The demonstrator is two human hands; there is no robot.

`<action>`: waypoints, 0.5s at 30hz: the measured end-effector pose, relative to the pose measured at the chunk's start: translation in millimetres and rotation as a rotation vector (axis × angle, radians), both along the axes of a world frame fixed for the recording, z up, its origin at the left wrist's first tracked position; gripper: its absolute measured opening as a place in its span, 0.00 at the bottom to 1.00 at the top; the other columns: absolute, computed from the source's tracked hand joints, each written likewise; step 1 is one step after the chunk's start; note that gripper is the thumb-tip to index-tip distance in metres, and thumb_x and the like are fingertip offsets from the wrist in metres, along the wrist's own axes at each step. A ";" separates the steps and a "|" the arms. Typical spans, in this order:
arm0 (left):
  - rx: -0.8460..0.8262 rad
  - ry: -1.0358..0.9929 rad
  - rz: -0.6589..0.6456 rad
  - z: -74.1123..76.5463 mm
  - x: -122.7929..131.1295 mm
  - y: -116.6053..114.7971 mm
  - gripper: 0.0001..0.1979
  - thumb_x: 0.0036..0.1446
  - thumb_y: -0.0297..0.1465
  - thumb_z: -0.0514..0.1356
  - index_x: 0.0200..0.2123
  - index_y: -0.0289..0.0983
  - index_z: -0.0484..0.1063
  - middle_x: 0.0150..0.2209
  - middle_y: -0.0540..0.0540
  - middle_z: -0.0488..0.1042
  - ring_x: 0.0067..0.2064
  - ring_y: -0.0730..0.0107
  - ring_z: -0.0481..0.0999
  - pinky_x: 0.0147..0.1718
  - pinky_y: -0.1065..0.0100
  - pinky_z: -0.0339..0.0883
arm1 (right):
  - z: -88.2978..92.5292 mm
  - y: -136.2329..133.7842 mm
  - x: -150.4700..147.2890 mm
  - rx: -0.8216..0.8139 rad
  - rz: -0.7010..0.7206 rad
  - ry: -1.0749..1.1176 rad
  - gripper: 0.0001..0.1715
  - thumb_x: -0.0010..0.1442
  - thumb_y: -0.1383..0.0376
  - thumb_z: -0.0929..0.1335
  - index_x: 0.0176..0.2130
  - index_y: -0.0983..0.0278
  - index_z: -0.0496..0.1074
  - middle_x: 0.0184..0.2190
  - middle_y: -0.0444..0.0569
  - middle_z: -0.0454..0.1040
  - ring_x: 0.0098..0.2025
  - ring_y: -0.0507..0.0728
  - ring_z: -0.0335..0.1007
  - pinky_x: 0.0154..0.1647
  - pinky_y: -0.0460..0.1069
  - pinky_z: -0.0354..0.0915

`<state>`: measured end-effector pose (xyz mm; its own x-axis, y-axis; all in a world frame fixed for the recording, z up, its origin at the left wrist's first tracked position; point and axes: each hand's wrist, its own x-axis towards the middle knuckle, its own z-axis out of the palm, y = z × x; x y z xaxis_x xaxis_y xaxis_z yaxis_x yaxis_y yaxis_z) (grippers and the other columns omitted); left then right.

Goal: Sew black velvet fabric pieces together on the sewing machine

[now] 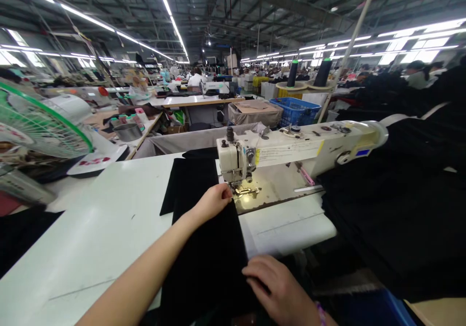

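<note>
A long piece of black fabric [207, 248] runs from the front edge of the white table up to the sewing machine [284, 146]. My left hand [214, 201] is closed, its fingertips pinching the fabric's right edge just beside the needle and presser foot. Lower down, my right hand [273, 285] grips the same edge between thumb and fingers, where the cloth hangs over the table's front. The lit metal plate [258, 195] lies right of the fabric. Another part of the black cloth extends behind the needle, to the left of the machine head.
A green-rimmed fan [43, 122] stands at the left. Piled black fabric [396, 209] fills the right side. Behind the machine are a blue crate [296, 110] and two black thread cones [322, 73] on a stand. Other people and machines occupy the hall beyond.
</note>
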<state>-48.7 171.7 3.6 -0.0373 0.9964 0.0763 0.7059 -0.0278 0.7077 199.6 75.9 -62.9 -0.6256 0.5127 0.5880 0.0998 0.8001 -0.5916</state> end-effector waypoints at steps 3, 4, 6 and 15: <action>0.076 -0.018 0.039 -21.3 3.8 -0.3 0.06 0.45 0.25 0.59 0.23 0.40 0.64 0.24 0.53 0.68 0.30 0.69 0.69 0.32 0.68 0.62 | -1.3 9.5 9.7 0.161 -0.014 -0.094 0.16 0.67 0.76 0.58 0.46 0.65 0.71 0.37 0.52 0.78 0.37 0.57 0.74 0.39 0.50 0.72; 0.092 -0.025 0.048 -24.3 3.1 -1.7 0.05 0.46 0.25 0.59 0.23 0.40 0.64 0.25 0.53 0.69 0.30 0.68 0.69 0.33 0.68 0.62 | -0.2 11.4 11.6 0.196 -0.015 -0.106 0.15 0.68 0.76 0.58 0.46 0.65 0.71 0.35 0.52 0.77 0.36 0.57 0.74 0.38 0.50 0.72; 0.111 -0.037 0.058 -26.9 0.8 -3.0 0.04 0.47 0.26 0.58 0.24 0.40 0.65 0.25 0.52 0.69 0.31 0.68 0.70 0.34 0.68 0.63 | 2.4 13.8 12.7 0.245 -0.027 -0.106 0.14 0.68 0.75 0.59 0.44 0.66 0.71 0.33 0.52 0.77 0.34 0.56 0.73 0.36 0.50 0.71; 0.056 -0.020 0.150 -32.3 -9.8 26.1 0.05 0.47 0.26 0.60 0.26 0.39 0.66 0.25 0.53 0.71 0.28 0.69 0.71 0.29 0.69 0.63 | 3.8 25.8 -3.2 0.275 -0.103 -0.081 0.16 0.60 0.78 0.61 0.42 0.64 0.71 0.39 0.52 0.78 0.45 0.59 0.75 0.47 0.53 0.72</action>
<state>-58.5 197.8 -28.7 -0.1875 0.9738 0.1290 0.6906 0.0373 0.7223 196.4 101.7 -59.0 -0.6287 0.4049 0.6639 0.2270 0.9121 -0.3414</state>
